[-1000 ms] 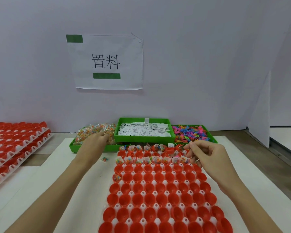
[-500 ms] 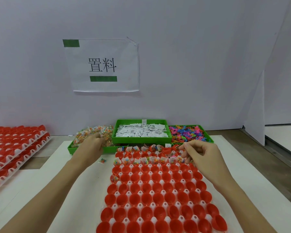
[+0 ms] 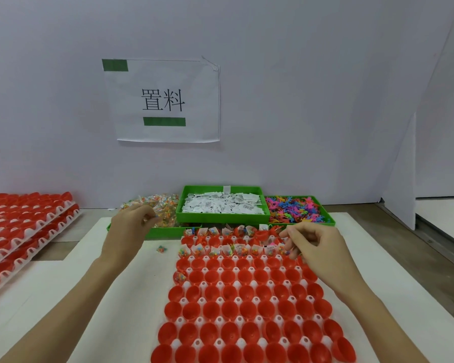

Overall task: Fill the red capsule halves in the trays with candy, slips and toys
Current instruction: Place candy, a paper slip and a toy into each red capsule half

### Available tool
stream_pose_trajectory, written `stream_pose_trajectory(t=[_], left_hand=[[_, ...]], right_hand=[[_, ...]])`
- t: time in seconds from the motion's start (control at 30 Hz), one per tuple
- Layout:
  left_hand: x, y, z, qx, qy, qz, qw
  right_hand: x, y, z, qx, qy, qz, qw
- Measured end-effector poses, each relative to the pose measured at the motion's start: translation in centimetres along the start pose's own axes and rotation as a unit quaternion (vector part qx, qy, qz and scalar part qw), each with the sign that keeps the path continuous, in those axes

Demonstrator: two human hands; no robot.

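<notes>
red capsule halves (image 3: pixel 247 310) upright in tray, far 2 rows filled

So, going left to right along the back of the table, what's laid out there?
Stacked trays of red capsule halves → bin of candy → bin of paper slips → bin of colourful toys.

Left hand (image 3: pixel 127 226): fingertip contents over candy tray (image 3: pixel 152 233) hidden. Slips (image 3: pixel 220 205): print illegible. Nearest capsule halves (image 3: pixel 247 353): cut off.

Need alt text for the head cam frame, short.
A person's left hand reaches into a green bin of candy while the right hand hovers over a tray of red capsule halves, only the far rows filled. Bins of paper slips and toys sit behind.
</notes>
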State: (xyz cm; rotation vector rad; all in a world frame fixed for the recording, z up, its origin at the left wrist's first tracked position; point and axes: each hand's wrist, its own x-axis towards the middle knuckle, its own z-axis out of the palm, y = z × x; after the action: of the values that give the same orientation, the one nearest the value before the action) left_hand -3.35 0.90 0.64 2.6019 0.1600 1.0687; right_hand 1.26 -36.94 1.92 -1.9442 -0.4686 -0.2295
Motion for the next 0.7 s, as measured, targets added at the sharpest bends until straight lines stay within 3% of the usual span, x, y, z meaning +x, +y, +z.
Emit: stream_pose_trajectory(t=[0.1, 0.2, 0.27, 0.5, 0.7], left_hand=[[-2.5, 3.0, 0.0, -0.130, 0.053, -0.066, 0.988], [-5.8, 5.9, 0.2, -0.284, 0.027, -0.133, 0.949], [-7.2, 6.6, 0.4, -0.332, 0.014, -0.169, 0.928], [-7.9, 6.8, 0.7, -0.374, -0.035, -0.148, 0.915], [-7.8, 6.1, 0.4, -0.356, -0.017, -0.137, 0.924]], right_hand=[[0.1, 0.2, 0.0, 0.003, -0.003, 0.006, 1.000], [0.1, 0.4, 0.0, -0.001, -0.004, 0.009, 1.000], [0.0, 0.4, 0.0, -0.001, 0.002, 0.008, 1.000], [2.3, -0.4, 1.8, -0.098, 0.015, -0.043, 0.994], [10.7, -0.1, 5.2, -0.236, -0.063, -0.059, 0.968]])
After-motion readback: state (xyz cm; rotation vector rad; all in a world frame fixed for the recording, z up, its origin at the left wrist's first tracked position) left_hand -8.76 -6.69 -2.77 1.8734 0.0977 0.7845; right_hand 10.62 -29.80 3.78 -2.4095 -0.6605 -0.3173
